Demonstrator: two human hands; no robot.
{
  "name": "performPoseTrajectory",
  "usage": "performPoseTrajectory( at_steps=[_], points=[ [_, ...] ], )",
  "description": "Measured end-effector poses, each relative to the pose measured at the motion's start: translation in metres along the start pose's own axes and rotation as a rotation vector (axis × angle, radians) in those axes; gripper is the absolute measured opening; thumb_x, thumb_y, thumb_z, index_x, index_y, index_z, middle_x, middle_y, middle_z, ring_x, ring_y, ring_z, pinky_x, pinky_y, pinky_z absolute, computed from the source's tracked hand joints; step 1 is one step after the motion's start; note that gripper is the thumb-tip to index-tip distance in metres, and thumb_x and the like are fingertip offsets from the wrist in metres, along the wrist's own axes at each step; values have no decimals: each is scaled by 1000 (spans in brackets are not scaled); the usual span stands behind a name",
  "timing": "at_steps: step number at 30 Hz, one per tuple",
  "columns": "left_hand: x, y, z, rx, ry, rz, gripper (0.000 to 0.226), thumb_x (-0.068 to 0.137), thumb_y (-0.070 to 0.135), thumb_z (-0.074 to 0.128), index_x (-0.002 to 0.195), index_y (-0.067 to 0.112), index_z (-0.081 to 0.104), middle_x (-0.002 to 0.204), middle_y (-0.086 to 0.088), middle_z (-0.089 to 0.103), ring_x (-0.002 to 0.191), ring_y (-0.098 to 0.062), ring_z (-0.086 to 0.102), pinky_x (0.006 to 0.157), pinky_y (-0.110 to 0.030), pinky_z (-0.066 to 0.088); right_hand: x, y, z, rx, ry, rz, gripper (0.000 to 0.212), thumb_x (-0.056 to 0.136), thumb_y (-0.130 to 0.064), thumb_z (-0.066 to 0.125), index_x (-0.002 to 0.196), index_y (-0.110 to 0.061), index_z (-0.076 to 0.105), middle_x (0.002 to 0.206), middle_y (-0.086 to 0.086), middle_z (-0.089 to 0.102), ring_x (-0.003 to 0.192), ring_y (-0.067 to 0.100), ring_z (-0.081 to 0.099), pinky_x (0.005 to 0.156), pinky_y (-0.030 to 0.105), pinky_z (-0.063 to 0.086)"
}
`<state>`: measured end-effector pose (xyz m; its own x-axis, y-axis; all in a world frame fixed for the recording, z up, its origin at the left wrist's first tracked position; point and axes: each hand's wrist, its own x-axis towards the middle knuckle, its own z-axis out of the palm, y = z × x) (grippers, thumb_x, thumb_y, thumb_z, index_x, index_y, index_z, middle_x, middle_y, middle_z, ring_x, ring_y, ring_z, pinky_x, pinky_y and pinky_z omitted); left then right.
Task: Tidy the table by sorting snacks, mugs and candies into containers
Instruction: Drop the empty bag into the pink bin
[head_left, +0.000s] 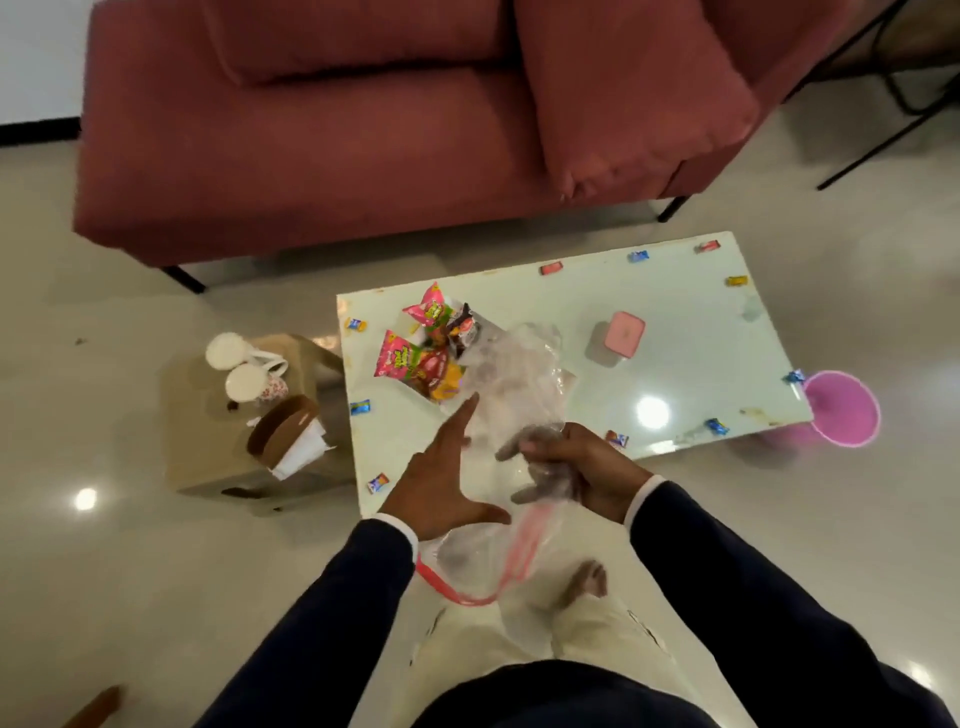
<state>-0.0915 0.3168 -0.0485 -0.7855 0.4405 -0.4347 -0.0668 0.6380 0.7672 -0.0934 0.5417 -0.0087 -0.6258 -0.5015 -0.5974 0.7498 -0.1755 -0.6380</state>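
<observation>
Head view: a person stands at the near edge of a low white glossy surface (691, 332), both dark sleeves reaching forward. The right hand (582, 470) is closed around a gathered part of a clear plastic bag (519, 374), its fingers showing through the film. The bag has a red zip strip (467, 592) that hangs down below the hands, over the floor. The left hand (441, 478) is spread wide and flat, fingers stretched toward the bag's far part, holding nothing; whether it touches the film cannot be told.

The bag's far end lies on the surface against a small heap of snack packets (415, 358), pink, green, red and orange, with a dark packet (462, 330) at the bag's edge. Whether any packet is already inside the bag is unclear. A pink lidded box (621, 336) stands near the middle of the surface, well apart from the heap. Small wrapped candies lie scattered round the rim: a blue one (359, 407) at the left edge, a pink one (550, 268) at the far edge, a yellow one (736, 281) at the right.

Left of the surface a cardboard box (197, 457) holds two white mugs (244, 371) and a brown-lidded container (283, 431). A pink bucket (844, 408) stands on the floor at the right corner. A red sofa (337, 130) stands beyond.
</observation>
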Motion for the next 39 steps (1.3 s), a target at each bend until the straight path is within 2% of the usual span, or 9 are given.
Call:
performPoseTrajectory(
  at_steps=[5, 10, 14, 19, 23, 27, 32, 36, 39],
  points=[
    [14, 31, 41, 178, -210, 26, 112, 70, 55, 83, 148, 64, 3, 106, 18, 59, 85, -10, 62, 78, -29, 49, -60, 20, -44, 22, 49, -65, 12, 87, -12, 71, 94, -3, 75, 76, 9, 61, 69, 17, 58, 83, 43, 59],
    [16, 85, 97, 476, 6, 99, 55, 86, 32, 66, 138, 43, 53, 114, 12, 64, 102, -18, 64, 79, -23, 40, -137, 46, -122, -335, 379, -168, 8, 82, -25, 79, 83, -19, 73, 81, -5, 68, 77, 10, 61, 74, 27, 48],
    [16, 136, 159, 733, 94, 162, 32, 93, 29, 60, 125, 31, 66, 120, 6, 68, 105, -24, 67, 83, -31, 45, -211, 71, -181, -552, 760, -194, 74, 72, -38, 88, 131, -24, 46, 121, -3, 57, 106, 16, 60, 86, 27, 49],
    [29, 211, 237, 853, 60, 361, 29, 91, 25, 59, 118, 26, 69, 110, 1, 71, 94, -30, 70, 74, -36, 53, -283, 83, -213, -1383, 606, -424, 120, 60, -80, 69, 156, -31, 16, 164, -4, 20, 153, 21, 14, 125, 49, 14],
    [41, 268, 276, 645, 237, 581, 18, 73, 10, 70, 89, 14, 74, 78, -3, 66, 60, -33, 65, 45, -35, 50, -299, 84, -233, -1421, 618, -263, 85, 80, -48, 73, 153, -30, 32, 152, 1, 45, 141, 26, 43, 113, 43, 37],
    [72, 289, 297, 454, 92, 295, 35, 81, 41, 63, 114, 31, 71, 96, 9, 60, 82, -18, 65, 68, -29, 47, -324, 77, -274, -1052, 869, -210, 37, 87, -21, 63, 123, -30, 65, 111, 1, 74, 102, 28, 67, 81, 33, 51],
    [124, 301, 353, 393, -76, 233, 58, 85, 38, 77, 137, 26, 57, 149, -2, 40, 136, -27, 40, 112, -44, 38, -340, 67, -320, -555, 986, -258, 39, 86, -3, 52, 114, -22, 72, 112, -2, 75, 105, 21, 68, 95, 38, 54],
    [157, 342, 403, -575, -476, -90, 86, 78, 61, 74, 148, 20, 46, 151, -6, 52, 140, -24, 49, 116, -46, 38, -345, 62, -349, -301, 995, -342, 47, 94, -12, 54, 139, -27, 53, 136, -4, 63, 124, 16, 58, 108, 39, 47],
    [191, 373, 427, -971, -459, -342, 85, 77, 67, 69, 143, 15, 54, 136, -15, 65, 128, -33, 61, 110, -51, 46, -344, 57, -363, -467, 749, -305, 79, 93, -35, 63, 158, -35, 17, 159, -13, 30, 137, 4, 36, 109, 19, 36]
  ],
)
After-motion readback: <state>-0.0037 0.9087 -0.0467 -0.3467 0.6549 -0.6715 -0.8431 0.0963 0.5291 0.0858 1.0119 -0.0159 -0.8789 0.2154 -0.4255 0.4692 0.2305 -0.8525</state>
